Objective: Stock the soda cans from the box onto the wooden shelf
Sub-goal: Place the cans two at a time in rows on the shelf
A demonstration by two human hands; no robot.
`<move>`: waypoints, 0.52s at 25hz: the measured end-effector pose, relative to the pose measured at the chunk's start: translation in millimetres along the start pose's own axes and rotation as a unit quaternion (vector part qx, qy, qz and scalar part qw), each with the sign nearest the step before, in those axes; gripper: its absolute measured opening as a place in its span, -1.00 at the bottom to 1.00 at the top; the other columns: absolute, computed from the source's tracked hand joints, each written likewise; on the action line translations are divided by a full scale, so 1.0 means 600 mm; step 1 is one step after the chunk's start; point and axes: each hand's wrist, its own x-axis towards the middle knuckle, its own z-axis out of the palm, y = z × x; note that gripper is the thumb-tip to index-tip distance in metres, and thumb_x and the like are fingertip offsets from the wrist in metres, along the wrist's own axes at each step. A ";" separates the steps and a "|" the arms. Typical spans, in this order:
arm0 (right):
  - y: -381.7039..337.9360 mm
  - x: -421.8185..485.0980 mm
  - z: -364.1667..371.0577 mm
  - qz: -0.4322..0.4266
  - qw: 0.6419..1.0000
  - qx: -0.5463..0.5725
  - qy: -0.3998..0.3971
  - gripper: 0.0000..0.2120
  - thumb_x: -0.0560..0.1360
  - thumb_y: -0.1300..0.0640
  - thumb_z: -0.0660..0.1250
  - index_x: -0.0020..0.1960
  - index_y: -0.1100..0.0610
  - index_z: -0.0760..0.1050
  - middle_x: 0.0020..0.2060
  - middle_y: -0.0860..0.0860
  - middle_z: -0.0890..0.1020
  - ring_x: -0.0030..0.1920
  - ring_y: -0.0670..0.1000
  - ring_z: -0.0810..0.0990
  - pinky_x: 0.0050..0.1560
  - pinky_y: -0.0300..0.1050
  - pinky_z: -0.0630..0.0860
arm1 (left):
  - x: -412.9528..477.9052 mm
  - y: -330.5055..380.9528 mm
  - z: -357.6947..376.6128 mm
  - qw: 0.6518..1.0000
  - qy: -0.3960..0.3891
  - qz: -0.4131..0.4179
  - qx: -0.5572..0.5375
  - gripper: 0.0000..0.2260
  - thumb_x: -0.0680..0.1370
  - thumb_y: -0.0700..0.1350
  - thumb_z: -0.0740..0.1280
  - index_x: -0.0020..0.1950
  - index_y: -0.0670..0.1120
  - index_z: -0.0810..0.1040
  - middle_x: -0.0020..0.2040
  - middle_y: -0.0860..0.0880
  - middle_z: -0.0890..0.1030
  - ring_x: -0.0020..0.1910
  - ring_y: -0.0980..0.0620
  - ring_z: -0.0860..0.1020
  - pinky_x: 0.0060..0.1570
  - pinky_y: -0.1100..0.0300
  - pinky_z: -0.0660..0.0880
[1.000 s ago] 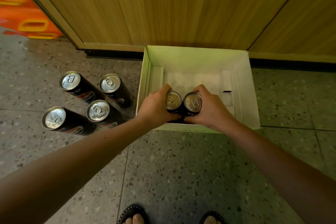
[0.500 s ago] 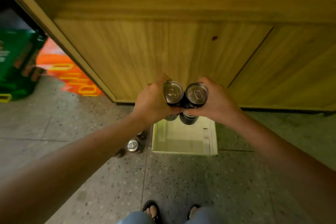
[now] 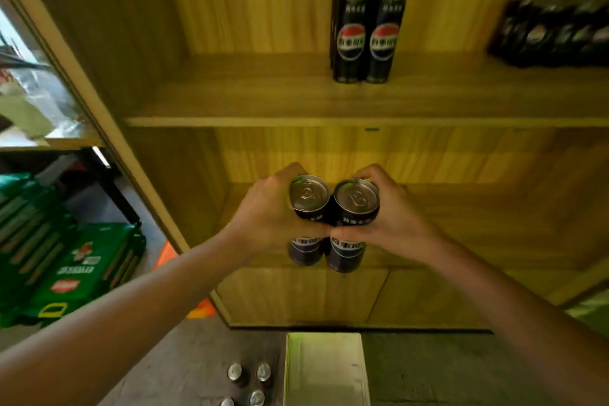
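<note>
On the floor nearest, the box [image 3: 324,369] is seen emptied beside four loose cans [image 3: 250,382]; above it, two upright soda cans [image 3: 333,208], touching, are clamped between the left hand [image 3: 267,214] and right hand [image 3: 392,217], presumably for one carry; beyond, shelved cans [image 3: 365,36] are noted on the wooden shelf [image 3: 263,99].

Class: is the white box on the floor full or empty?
Empty: the box shows only its bare pale inside, no cans in it.
</note>
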 end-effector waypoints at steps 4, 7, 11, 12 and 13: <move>-0.129 0.036 -0.118 -0.021 0.999 0.016 0.035 -0.31 0.07 -0.11 0.55 0.10 0.03 0.36 -0.01 -0.13 0.55 0.03 -0.08 0.55 0.02 -0.07 0.55 | 0.044 0.122 -0.137 0.999 0.020 0.030 -0.003 -0.48 0.13 0.11 0.57 0.01 0.06 0.51 -0.08 0.15 0.61 -0.06 0.18 0.58 -0.07 0.28 0.52; -0.176 0.060 -0.163 -0.033 0.997 0.055 0.045 -0.41 0.09 -0.01 0.57 0.04 0.04 0.41 -0.03 -0.10 0.59 -0.01 -0.14 0.57 -0.04 -0.18 0.55 | 0.070 0.167 -0.187 0.998 0.036 0.034 -0.024 -0.47 0.11 0.09 0.57 -0.01 0.06 0.46 -0.11 0.17 0.58 -0.04 0.15 0.58 -0.07 0.26 0.51; -0.207 0.088 -0.198 -0.029 0.991 0.101 0.087 -0.46 0.18 0.13 0.57 0.08 0.01 0.41 -0.12 -0.24 0.53 -0.13 -0.32 0.50 -0.23 -0.43 0.44 | 0.107 0.197 -0.213 0.995 0.069 0.024 -0.071 -0.42 0.12 0.02 0.57 0.01 -0.05 0.38 -0.07 0.04 0.59 -0.03 0.03 0.59 -0.02 0.05 0.57; -0.207 0.097 -0.206 -0.024 0.989 0.112 0.098 -0.45 0.19 0.14 0.56 0.11 0.03 0.41 -0.13 -0.25 0.51 -0.14 -0.31 0.48 -0.23 -0.42 0.40 | 0.120 0.202 -0.216 0.994 0.074 0.024 -0.081 -0.42 0.11 0.03 0.57 0.00 -0.06 0.39 -0.07 0.02 0.59 -0.03 0.01 0.60 -0.02 0.01 0.58; -0.208 0.106 -0.213 -0.019 0.987 0.118 0.109 -0.43 0.20 0.15 0.55 0.13 0.05 0.39 -0.13 -0.23 0.50 -0.13 -0.29 0.47 -0.22 -0.41 0.37 | 0.134 0.206 -0.218 0.993 0.077 0.025 -0.091 -0.42 0.10 0.04 0.56 0.00 -0.07 0.40 -0.05 0.01 0.60 -0.03 -0.01 0.60 0.00 -0.03 0.58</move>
